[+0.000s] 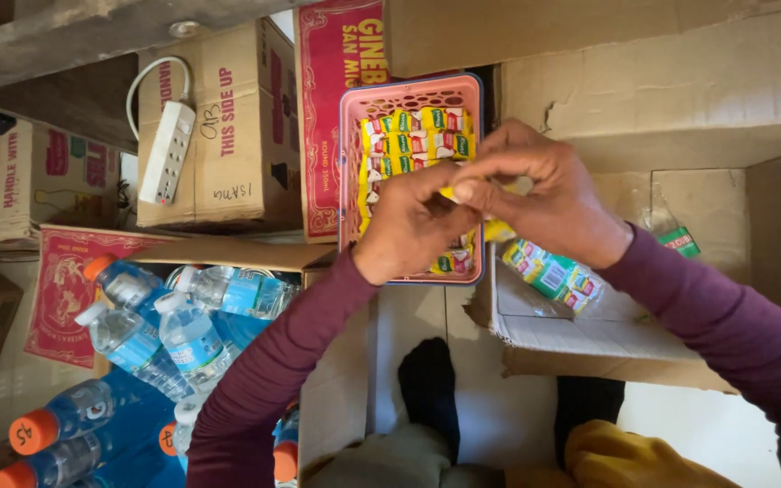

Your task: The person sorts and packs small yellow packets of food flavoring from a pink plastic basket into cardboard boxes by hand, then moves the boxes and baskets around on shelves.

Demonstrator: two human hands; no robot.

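Observation:
My left hand (413, 226) and my right hand (544, 194) meet over a pink plastic basket (409, 90), fingertips pinched together on a small yellow packet (497, 230). The basket holds rows of small yellow, red and green sachets (418, 136). Both arms wear dark purple sleeves. Just right of the basket, a strip of green and red sachets (558, 276) in clear plastic lies in an open cardboard box (589, 334). My hands hide the lower half of the basket.
Water and blue drink bottles (164, 334) with white and orange caps fill the lower left. A white power strip (166, 152) lies on a cardboard box (228, 126). Red printed cartons and more cardboard boxes surround the basket. My dark-socked feet (431, 389) show below.

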